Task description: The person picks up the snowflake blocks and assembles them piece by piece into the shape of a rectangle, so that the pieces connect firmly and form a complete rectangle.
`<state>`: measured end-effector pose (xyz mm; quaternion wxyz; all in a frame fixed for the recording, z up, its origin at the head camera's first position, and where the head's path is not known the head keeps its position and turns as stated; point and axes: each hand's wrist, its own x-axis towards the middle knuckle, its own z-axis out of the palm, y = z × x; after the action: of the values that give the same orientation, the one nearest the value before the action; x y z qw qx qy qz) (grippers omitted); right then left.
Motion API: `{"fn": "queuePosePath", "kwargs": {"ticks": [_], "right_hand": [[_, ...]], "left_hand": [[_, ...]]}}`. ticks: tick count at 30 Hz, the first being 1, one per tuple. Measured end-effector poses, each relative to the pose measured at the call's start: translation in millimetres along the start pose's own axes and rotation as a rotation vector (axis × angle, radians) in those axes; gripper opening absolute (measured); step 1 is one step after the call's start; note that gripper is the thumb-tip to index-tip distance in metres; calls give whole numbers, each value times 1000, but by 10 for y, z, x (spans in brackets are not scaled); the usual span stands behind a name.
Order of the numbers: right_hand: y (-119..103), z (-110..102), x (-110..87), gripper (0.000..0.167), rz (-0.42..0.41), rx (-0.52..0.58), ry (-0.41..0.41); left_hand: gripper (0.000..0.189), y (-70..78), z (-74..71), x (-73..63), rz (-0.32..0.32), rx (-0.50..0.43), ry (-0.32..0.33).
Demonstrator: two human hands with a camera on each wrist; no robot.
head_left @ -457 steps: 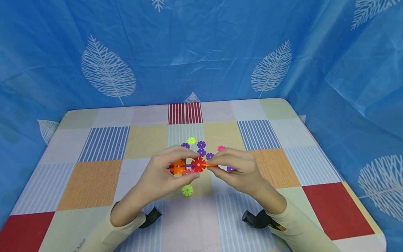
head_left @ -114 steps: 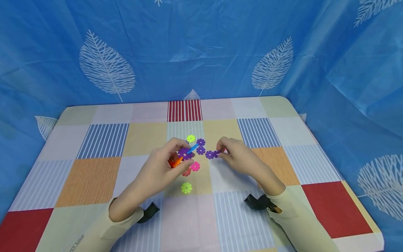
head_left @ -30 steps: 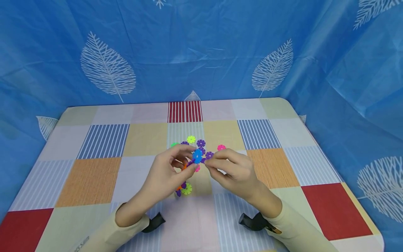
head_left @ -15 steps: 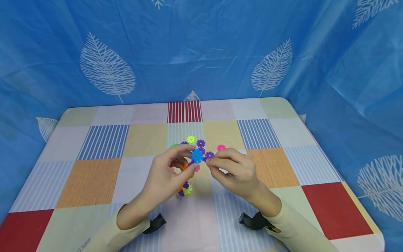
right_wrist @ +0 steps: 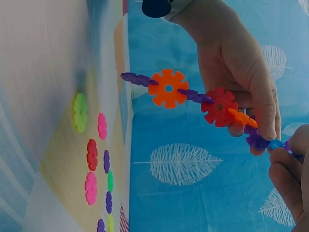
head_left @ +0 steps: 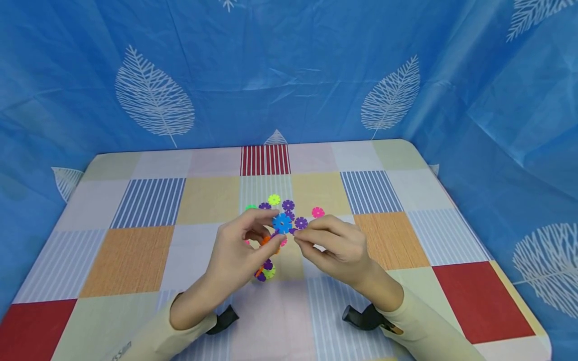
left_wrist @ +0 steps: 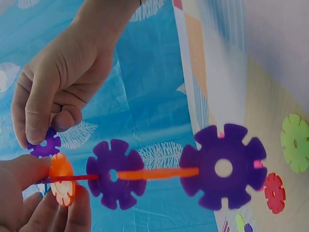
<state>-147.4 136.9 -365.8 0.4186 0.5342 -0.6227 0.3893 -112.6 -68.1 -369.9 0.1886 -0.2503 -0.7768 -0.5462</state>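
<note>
My left hand pinches a chain of slotted snowflake discs, its thumb and fingertips at the blue disc. From there the chain hangs toward the table through a purple, an orange, a red disc, a purple one, an orange disc and a purple end disc. Facing it, my right hand pinches a small purple disc by its edge, right at the blue disc's rim. Fingers partly hide the spot where these two discs meet.
Loose discs lie on the patchwork cloth behind and below the hands: several purple ones, a yellow-green disc, a pink disc and a red disc. A blue leaf-print curtain stands behind the table.
Earlier, my right hand reached to the purple discs on the right; it has since brought one to the chain's blue disc. Over the last second both hands have barely moved; the hanging chain sways slightly right.
</note>
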Motion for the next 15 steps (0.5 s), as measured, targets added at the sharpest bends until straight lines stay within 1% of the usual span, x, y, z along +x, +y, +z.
{"fn": "queuePosePath", "kwargs": {"ticks": [7,10,12,15], "right_hand": [[8,-2,-14,10,16,-9,-1],[23,-7,-23,10,34,-6,4],[39,-16,-31,11,60,10,14],[68,-35,-43,11,97,61,24]], "left_hand": [[49,27,14,-1,-13,4,-17],[52,38,11,2,-50,-44,-41],[48,38,3,5,-84,-88,-53],[33,27,-12,9,-115,-150,-57]]}}
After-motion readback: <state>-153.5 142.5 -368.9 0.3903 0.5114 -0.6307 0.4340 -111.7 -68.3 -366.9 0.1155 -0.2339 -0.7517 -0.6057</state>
